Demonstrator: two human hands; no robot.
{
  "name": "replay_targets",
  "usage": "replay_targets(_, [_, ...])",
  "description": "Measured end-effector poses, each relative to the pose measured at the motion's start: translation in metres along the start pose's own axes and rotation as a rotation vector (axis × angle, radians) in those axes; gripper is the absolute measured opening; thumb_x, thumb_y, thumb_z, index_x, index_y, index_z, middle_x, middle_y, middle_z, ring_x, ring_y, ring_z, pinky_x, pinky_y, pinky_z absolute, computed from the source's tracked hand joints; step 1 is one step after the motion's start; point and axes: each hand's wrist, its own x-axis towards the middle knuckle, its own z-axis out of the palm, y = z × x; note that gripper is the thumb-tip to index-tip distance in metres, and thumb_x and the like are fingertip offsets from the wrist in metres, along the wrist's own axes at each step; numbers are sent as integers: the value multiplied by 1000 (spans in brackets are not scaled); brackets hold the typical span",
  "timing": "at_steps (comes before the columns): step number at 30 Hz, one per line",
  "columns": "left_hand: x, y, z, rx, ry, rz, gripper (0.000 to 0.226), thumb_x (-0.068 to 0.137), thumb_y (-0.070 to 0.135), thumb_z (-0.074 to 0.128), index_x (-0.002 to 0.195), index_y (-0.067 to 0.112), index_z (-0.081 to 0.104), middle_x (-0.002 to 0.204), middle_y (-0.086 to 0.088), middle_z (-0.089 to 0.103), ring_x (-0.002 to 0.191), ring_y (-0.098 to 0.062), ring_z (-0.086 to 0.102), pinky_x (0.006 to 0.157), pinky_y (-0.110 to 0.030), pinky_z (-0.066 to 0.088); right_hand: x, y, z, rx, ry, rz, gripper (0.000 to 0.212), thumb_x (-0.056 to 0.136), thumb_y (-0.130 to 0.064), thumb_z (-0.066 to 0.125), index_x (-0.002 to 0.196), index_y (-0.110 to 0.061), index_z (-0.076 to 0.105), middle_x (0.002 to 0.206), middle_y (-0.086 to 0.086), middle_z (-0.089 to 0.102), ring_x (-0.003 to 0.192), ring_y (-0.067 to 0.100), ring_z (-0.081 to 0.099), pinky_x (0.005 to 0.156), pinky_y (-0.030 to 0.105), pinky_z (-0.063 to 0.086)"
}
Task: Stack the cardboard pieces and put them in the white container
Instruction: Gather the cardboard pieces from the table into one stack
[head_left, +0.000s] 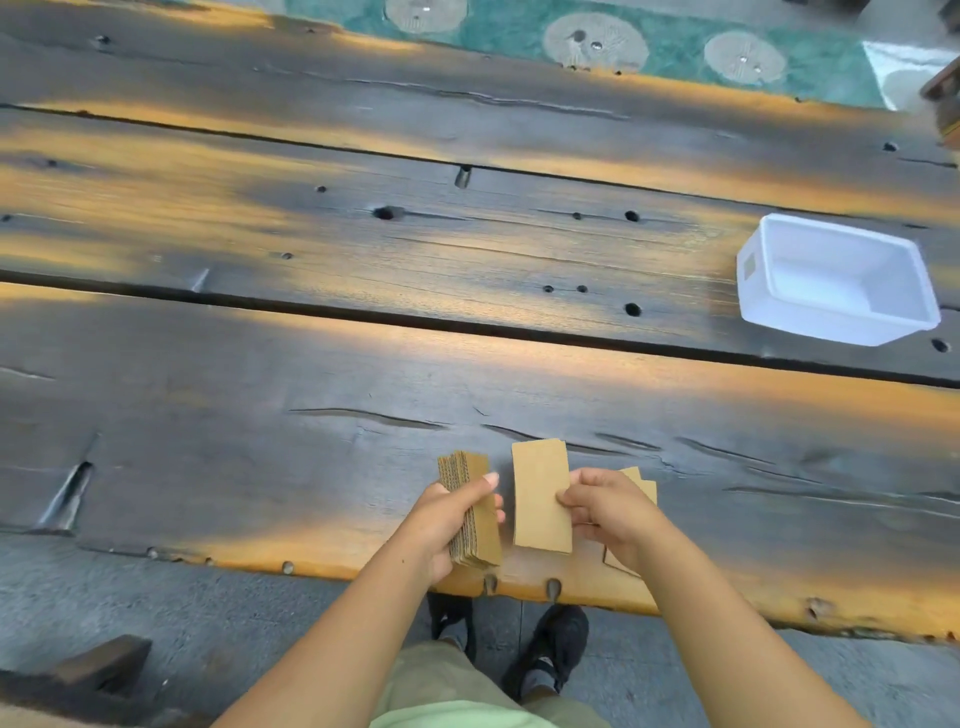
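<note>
While left hand (451, 525) grips stack (470, 512), right hand (605, 512) pinches single piece (540, 496).
Square edges before adding; white container (836, 278) sits far right.

My head camera looks steeply down and forward over the plank table (363, 270), close above its near edge; the tub (836, 280) sits at far right on it, a rug (675, 57) beyond.

No text, label or number can be read anywhere.
</note>
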Motion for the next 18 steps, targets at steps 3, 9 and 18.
replay_targets(3, [-3,14,4,-18,-82,30,42,88,30,75,118,3,66,106,-21,78,92,-31,76,84,-48,62,-6,-19,2,-16,-103,-11,14,94,-4,56,91,-11,68,78,4,74,70,17,67,76,34,54])
replay_targets(9, [-10,27,14,-84,-169,1,54,75,29,83,119,3,66,104,-23,77,90,-34,76,79,-49,62,-17,-32,29,-98,-73,-62,23,95,-6,53,105,-6,74,98,16,76,80,20,68,81,34,53])
replay_targets(18, [-15,24,34,-61,-156,-28,67,77,26,84,131,-1,56,97,-23,75,76,-33,75,66,-43,61,-24,-19,28,-79,-48,-99,19,97,-24,57,93,-14,73,83,4,72,76,17,63,77,31,53])
